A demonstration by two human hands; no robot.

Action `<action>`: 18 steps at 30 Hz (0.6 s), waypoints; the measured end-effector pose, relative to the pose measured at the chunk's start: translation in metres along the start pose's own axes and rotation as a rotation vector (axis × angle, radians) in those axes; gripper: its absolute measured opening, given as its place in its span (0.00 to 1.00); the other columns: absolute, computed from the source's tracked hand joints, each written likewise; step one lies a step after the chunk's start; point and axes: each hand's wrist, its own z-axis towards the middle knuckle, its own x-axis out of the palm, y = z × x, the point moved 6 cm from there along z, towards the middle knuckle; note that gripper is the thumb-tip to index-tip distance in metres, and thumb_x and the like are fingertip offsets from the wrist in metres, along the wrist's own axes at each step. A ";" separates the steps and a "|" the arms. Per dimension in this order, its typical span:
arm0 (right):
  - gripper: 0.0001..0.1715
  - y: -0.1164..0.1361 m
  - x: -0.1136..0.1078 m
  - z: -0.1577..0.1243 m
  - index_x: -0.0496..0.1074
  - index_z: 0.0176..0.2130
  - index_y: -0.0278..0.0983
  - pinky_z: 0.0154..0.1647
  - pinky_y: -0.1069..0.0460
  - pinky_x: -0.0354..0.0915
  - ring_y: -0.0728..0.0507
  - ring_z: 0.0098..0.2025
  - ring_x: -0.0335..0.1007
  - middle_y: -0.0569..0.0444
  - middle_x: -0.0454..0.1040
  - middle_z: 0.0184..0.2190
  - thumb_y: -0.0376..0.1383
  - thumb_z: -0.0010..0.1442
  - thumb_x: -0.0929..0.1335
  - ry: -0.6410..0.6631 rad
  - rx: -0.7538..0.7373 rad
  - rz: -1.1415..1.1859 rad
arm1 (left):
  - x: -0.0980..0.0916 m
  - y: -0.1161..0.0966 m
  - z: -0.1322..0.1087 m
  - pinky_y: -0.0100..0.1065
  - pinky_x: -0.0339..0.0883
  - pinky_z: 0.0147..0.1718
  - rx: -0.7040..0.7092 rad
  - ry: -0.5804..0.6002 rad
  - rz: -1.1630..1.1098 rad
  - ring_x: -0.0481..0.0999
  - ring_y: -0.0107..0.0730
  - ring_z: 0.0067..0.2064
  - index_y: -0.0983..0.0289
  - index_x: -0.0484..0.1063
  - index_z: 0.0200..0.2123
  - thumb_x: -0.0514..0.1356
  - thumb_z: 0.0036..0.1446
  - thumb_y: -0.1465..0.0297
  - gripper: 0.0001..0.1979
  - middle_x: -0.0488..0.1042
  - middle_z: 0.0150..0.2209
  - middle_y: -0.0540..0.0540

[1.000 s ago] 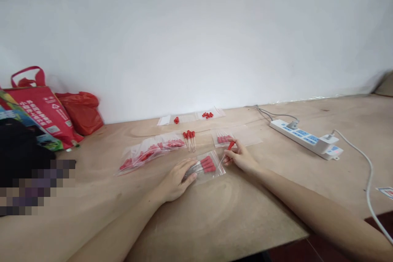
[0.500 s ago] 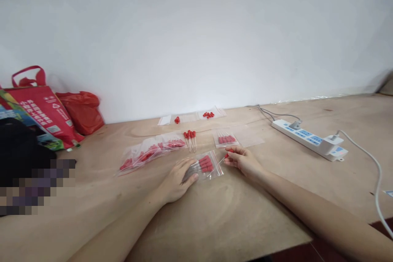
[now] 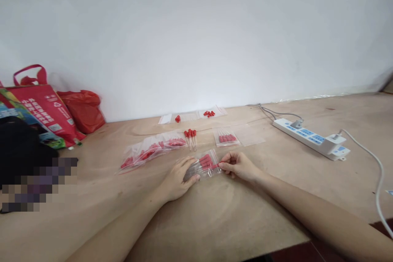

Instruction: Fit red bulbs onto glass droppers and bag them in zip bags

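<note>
My left hand [image 3: 178, 178] grips the left end of a clear zip bag [image 3: 219, 154] lying on the table, thumb along its near edge. Several droppers with red rubber bulbs [image 3: 205, 162] lie inside, glass tubes pointing left. At the bag's right-hand mouth, my right hand [image 3: 238, 164] pinches another dropper [image 3: 216, 165] by its bulb; its tube reaches into the bag. Just beyond, a few loose droppers [image 3: 190, 133] lie side by side.
Filled zip bags [image 3: 150, 149] overlap at left; another bag of droppers [image 3: 226, 138] lies behind my right hand. Loose red bulbs [image 3: 209, 114] sit on plastic near the wall. A power strip [image 3: 307, 137] with cables stands right; red bags [image 3: 46, 110] stand at far left.
My right hand has moved left to the bag's mouth, and the dropper in it has slid into the bag. My left hand has stayed on the bag.
</note>
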 end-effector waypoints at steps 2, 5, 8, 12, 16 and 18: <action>0.16 0.003 0.001 0.000 0.64 0.23 0.33 0.12 0.60 0.54 0.55 0.15 0.57 0.62 0.63 0.14 0.41 0.39 0.72 0.013 -0.023 -0.083 | 0.000 0.000 0.000 0.41 0.56 0.52 0.004 0.000 0.004 0.60 0.38 0.54 0.62 0.59 0.50 0.52 0.54 0.63 0.20 0.62 0.52 0.57; 0.16 0.007 0.002 -0.001 0.68 0.23 0.32 0.11 0.60 0.49 0.56 0.13 0.51 0.63 0.60 0.12 0.43 0.41 0.70 0.029 -0.033 -0.159 | 0.000 0.000 0.000 0.42 0.56 0.52 0.003 0.006 0.012 0.60 0.39 0.54 0.62 0.59 0.50 0.52 0.54 0.64 0.20 0.63 0.52 0.57; 0.16 0.008 0.004 0.000 0.70 0.22 0.32 0.12 0.59 0.47 0.56 0.14 0.49 0.62 0.61 0.12 0.44 0.41 0.70 0.039 -0.061 -0.229 | 0.000 -0.001 0.001 0.42 0.56 0.52 0.003 0.009 0.010 0.60 0.39 0.54 0.62 0.60 0.50 0.53 0.54 0.64 0.20 0.63 0.52 0.57; 0.15 0.008 0.009 0.002 0.71 0.20 0.32 0.16 0.59 0.50 0.55 0.17 0.55 0.59 0.65 0.15 0.43 0.41 0.70 0.062 -0.135 -0.334 | -0.001 -0.002 0.001 0.43 0.56 0.52 -0.008 0.005 0.002 0.61 0.40 0.53 0.62 0.61 0.49 0.53 0.54 0.64 0.20 0.63 0.52 0.58; 0.10 0.010 0.012 0.004 0.72 0.24 0.33 0.17 0.59 0.52 0.54 0.17 0.56 0.59 0.66 0.15 0.39 0.45 0.68 0.038 -0.171 -0.352 | 0.000 -0.001 0.001 0.44 0.55 0.52 -0.003 0.001 -0.017 0.60 0.41 0.54 0.62 0.60 0.50 0.53 0.53 0.63 0.20 0.62 0.52 0.58; 0.08 0.012 0.011 0.005 0.71 0.24 0.34 0.16 0.59 0.52 0.54 0.16 0.55 0.60 0.64 0.14 0.37 0.45 0.68 0.008 -0.173 -0.325 | 0.000 -0.001 0.001 0.44 0.55 0.52 0.007 -0.007 -0.026 0.61 0.40 0.54 0.61 0.60 0.51 0.53 0.53 0.63 0.21 0.63 0.52 0.57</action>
